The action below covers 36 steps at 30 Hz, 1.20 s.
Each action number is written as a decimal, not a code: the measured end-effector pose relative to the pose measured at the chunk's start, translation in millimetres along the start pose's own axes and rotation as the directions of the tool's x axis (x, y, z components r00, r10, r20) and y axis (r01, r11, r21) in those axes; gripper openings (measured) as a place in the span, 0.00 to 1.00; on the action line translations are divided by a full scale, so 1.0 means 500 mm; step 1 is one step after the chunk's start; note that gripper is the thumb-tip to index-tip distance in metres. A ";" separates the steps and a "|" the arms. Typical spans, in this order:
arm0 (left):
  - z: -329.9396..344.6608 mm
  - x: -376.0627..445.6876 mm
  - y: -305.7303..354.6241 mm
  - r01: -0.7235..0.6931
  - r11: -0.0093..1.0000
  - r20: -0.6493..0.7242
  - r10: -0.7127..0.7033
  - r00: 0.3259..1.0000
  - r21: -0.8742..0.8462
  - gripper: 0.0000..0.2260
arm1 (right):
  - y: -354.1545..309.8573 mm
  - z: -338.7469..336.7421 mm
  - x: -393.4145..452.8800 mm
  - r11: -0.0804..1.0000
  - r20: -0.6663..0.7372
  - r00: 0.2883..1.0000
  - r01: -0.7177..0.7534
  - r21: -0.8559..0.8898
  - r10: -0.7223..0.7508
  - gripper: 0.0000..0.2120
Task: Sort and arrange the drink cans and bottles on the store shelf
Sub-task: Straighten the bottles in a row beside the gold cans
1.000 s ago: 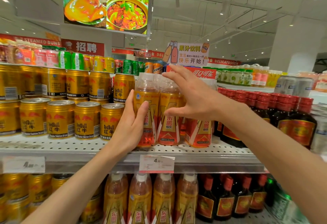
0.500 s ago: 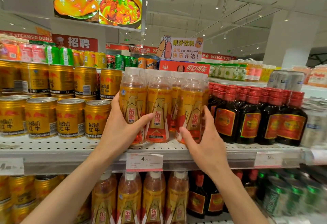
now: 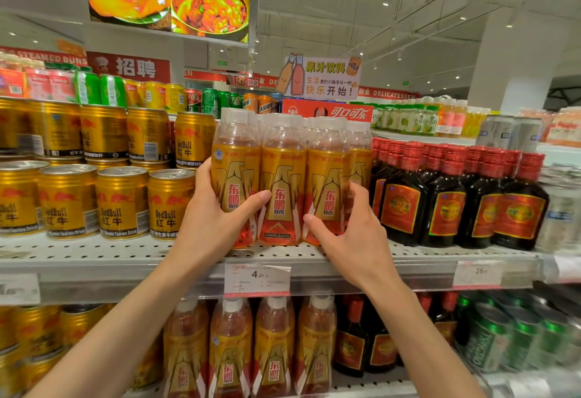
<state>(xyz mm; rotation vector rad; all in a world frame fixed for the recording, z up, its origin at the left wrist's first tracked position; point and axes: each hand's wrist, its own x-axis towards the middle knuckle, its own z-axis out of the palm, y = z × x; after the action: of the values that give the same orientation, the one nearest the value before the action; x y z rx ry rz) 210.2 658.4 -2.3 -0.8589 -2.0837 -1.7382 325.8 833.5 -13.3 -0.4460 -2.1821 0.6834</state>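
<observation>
a person faces a store shelf [image 3: 94,253] stocked with drinks. the left hand [image 3: 217,218] wraps its fingers [image 3: 257,198] round the leftmost orange bottle [image 3: 234,177] in the front row, thumb reaching the next bottle [image 3: 283,183]. the right hand [image 3: 355,234] curls round the third bottle [image 3: 327,183], beside dark red-capped bottles [image 3: 405,196]. gold cans [image 3: 122,202] stand just left. the bottles stand upright at the shelf's front edge.

risk, as a judgement: squeezing the row together could tip a light bottle forward off the edge, or knock the neighbouring cans.

compared with half a second ago, the right hand has closed further onto the third bottle, and the row looks tighter and straighter.
</observation>
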 end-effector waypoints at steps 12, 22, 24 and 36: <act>-0.005 -0.007 -0.007 -0.038 0.999 0.007 0.038 0.999 -0.024 0.37 | 0.008 -0.001 -0.021 0.996 -0.057 0.998 0.046 0.081 -0.041 0.42; -0.007 0.012 -0.030 -0.094 0.993 0.031 0.092 0.995 0.065 0.49 | -0.005 0.015 -0.004 1.000 0.009 1.000 0.001 -0.012 -0.001 0.49; -0.005 0.013 -0.033 -0.090 0.993 0.026 0.088 0.996 0.076 0.51 | -0.020 0.028 -0.007 0.998 -0.009 1.000 -0.029 -0.060 0.029 0.51; 0.014 -0.019 -0.008 -0.263 0.949 -0.073 0.279 0.958 0.174 0.52 | -0.043 0.053 -0.017 0.983 -0.087 0.994 0.047 -0.179 -0.064 0.45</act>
<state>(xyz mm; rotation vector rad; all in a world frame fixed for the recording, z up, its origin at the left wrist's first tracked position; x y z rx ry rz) 216.1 662.3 -12.4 -0.9419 -1.9102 -1.4175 308.9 803.5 -19.8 -0.4964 -2.1677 0.4317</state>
